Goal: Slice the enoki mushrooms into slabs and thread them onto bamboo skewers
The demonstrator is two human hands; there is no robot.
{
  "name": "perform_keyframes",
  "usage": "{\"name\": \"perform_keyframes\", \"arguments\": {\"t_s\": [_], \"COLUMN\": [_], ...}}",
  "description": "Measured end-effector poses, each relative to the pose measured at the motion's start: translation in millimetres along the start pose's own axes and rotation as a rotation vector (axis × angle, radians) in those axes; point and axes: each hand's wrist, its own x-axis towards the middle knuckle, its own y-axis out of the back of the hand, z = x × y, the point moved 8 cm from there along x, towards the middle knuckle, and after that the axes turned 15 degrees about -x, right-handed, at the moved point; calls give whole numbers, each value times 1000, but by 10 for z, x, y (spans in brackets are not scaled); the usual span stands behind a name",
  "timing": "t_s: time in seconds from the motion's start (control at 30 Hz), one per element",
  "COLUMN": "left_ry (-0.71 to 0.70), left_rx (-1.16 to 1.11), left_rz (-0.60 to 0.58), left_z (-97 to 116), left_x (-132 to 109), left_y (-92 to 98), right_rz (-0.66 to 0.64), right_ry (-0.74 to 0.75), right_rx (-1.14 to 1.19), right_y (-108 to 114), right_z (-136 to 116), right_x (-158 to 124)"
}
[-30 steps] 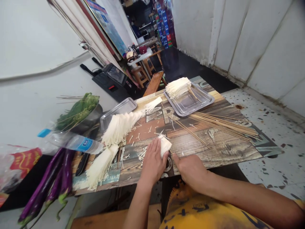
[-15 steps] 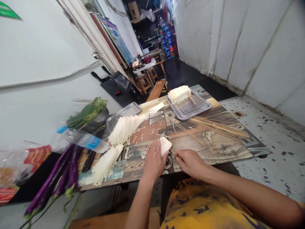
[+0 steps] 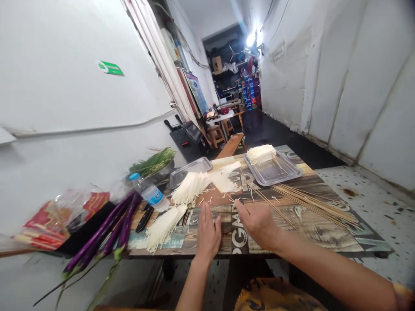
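Note:
My left hand [image 3: 208, 235] is over the table's near part, fingers stretched out, holding nothing. My right hand [image 3: 257, 222] is curled beside it, its fingertips closed at the end of a thin skewer [image 3: 230, 198]. That skewer leads to a flat bunch of white enoki mushrooms [image 3: 225, 182] just beyond my hands. More enoki lie in a pile [image 3: 190, 188] and a fanned bunch [image 3: 166, 226] to the left. Finished-looking enoki bunches on sticks [image 3: 261, 154] rest on a clear tray [image 3: 274, 173]. Loose bamboo skewers [image 3: 316, 205] lie at the right.
Along the left are a knife [image 3: 144, 218], a water bottle [image 3: 152, 195], purple eggplants [image 3: 103, 229], a bowl of greens [image 3: 155, 166] and plastic bags [image 3: 68, 220]. An empty clear tray [image 3: 191, 170] sits behind the pile. A wooden bench [image 3: 231, 146] stands beyond the table [image 3: 324, 233].
The enoki bunch that was under my left hand now lies farther forward, by the pile. My left hand has come off it. The camera view has tilted up.

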Motion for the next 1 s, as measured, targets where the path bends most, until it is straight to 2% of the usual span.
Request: {"name": "perform_keyframes", "arguments": {"t_s": [0.1, 0.2, 0.33, 0.47, 0.6, 0.73, 0.87, 1.0], "left_ry": [0, -40, -134, -151, -169, -192, -207, -187], "left_rx": [16, 25, 50, 100, 138, 157, 182, 193], "left_rz": [-14, -12, -1, 6, -2, 43, 47, 21], "left_z": [-100, -112, -104, -182, -232, -244, -239, -254], "left_x": [8, 3, -26, -52, -68, -81, -94, -104], "left_y": [-65, -102, -158, -221, -272, -271, -280, -283], "right_rz": [-16, -116, -286, -429, -462, -454, -520, -645], "right_ry": [18, -50, -173, -258, -347, -470, -631, -753], "right_rx": [-20, 12, -30, -142, -230, -282, -296, -263], "right_y": [-71, -205, -472, -799, -1079, -1280, -1492, -1725], "right_z": [9, 204, 697, 1234, 1700, 2166, 2668, 3023], "right_x": [8, 88, 287, 509, 744, 949, 949, 732]}}
